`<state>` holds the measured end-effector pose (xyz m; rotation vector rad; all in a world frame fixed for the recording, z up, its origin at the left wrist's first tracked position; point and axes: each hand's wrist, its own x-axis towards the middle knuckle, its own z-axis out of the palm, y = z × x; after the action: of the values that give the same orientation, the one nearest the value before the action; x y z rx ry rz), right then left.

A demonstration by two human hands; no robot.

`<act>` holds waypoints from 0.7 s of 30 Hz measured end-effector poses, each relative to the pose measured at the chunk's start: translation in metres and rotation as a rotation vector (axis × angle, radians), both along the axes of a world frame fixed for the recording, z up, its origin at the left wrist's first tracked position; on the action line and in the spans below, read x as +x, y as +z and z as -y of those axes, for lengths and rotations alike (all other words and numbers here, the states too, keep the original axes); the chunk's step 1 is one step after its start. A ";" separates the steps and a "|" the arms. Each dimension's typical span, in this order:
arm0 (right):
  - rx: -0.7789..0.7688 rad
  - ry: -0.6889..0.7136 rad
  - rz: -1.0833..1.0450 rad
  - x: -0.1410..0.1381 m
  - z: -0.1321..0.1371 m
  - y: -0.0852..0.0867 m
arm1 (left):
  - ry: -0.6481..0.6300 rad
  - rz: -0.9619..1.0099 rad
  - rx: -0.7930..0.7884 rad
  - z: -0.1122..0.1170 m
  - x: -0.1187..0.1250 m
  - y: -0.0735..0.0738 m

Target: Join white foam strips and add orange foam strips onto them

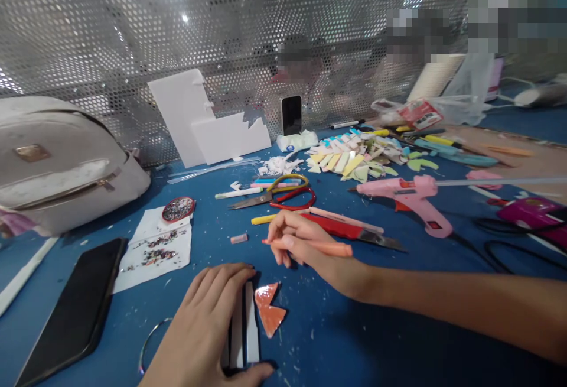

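My left hand [208, 328] lies near the bottom edge, fingers laid over white foam strips [248, 331] and pressing them to the blue table [354, 340]. Right beside the strips lies an orange foam cut-out [269, 310] with pointed ends. My right hand [301, 242] reaches in from the right, fingers pinched on an orange pen [328, 248] held level just above the table. A red utility knife [349, 231] lies just behind that hand.
A pink glue gun [414, 198], red and yellow scissors [283, 194], coloured foam scraps [354, 159], a white foam board [208, 121], a grey backpack [57, 162], a black phone [73, 310], glitter on paper [157, 248] and a perforated metal screen [133, 20] surround the hands.
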<state>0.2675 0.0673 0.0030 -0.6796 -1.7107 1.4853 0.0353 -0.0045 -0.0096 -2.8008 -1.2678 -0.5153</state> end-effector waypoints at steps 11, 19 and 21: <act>0.340 0.138 0.247 -0.001 0.032 0.003 | 0.043 0.044 -0.076 0.007 -0.003 -0.008; 0.484 0.118 0.330 -0.005 0.031 -0.013 | -0.006 0.026 -0.160 0.004 -0.015 -0.015; 0.498 0.110 0.317 -0.005 0.030 -0.015 | 0.002 0.019 -0.139 0.004 -0.016 -0.016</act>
<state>0.2627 0.0369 -0.0119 -0.5758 -2.2816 0.9866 0.0198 -0.0087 -0.0254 -2.9134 -1.3605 -0.4715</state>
